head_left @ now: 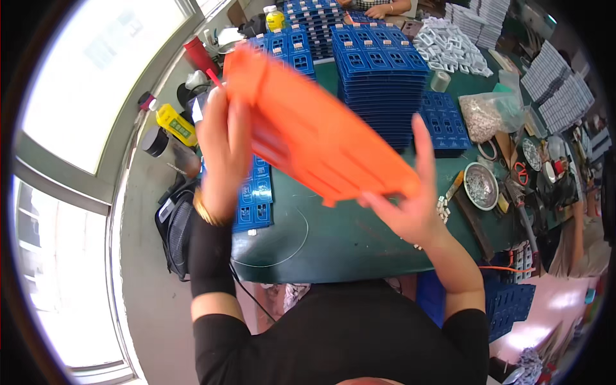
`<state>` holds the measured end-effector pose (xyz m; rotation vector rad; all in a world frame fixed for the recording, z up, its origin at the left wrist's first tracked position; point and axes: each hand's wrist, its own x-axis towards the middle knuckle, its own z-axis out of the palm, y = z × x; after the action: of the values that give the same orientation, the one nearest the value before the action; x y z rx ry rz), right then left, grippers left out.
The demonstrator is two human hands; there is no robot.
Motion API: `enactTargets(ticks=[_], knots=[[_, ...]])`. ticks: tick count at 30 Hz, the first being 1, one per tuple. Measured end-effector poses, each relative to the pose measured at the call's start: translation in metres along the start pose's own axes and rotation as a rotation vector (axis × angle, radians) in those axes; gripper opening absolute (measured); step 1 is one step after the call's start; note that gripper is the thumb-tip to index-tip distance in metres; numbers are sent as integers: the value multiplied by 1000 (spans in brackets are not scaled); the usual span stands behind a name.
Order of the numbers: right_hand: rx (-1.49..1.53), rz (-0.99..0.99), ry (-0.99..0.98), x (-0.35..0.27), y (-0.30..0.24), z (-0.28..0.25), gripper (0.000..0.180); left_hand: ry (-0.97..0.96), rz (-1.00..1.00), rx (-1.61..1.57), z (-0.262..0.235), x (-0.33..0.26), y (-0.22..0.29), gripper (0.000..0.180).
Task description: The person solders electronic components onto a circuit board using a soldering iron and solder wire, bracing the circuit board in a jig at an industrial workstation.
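Holding a long, bright orange plastic panel [321, 131], both bare hands keep it raised above the near half of the dark green table [350, 247], tilted so that its left end is farther. The left hand [224, 141], with a gold-coloured bracelet [212, 208] at its wrist, closes on the left end, its fingers lying together; it is somewhat blurred. The right hand [410, 202] is at the right end, with thumb and forefinger spread wide apart around the corner; I cannot tell if it pinches the panel.

At the near left, a thin pale strand [301, 247] curves on the table, beside flat blue printed boards [255, 199], partly hidden by the left arm. To their left stands a black mesh bag [176, 231]. On the right, small whitish pieces [443, 208] lie near a round metal bowl [481, 186].

Farther, a yellow bottle [175, 124] leans at the left, and a clear plastic bag [482, 115] of pale bits rests at the right. Behind the panel rises a tall stack of blue boards [385, 90]. Beyond it, to the right, white plastic frames [449, 48] make a heap, and another person's hand [378, 11] is at the far edge.
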<state>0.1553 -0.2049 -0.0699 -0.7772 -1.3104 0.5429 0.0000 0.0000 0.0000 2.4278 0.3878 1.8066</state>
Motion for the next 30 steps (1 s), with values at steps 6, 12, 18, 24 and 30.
enactTargets(ticks=[6, 12, 18, 24, 30], knots=[[10, -171, 157, 101, 66, 36, 85, -350, -31, 384, 14, 107, -95, 48], [-817, -96, 349, 139, 95, 41, 89, -623, -134, 367, 55, 125, -170, 59], [-1241, -135, 453, 146, 114, 41, 89, -639, -40, 365, 99, 119, -197, 53], [-1327, -227, 446, 150, 117, 37, 81, -658, -42, 301, 115, 114, -212, 54], [-1469, -269, 431, 150, 114, 37, 76, -647, 26, 432, 124, 109, -225, 55]])
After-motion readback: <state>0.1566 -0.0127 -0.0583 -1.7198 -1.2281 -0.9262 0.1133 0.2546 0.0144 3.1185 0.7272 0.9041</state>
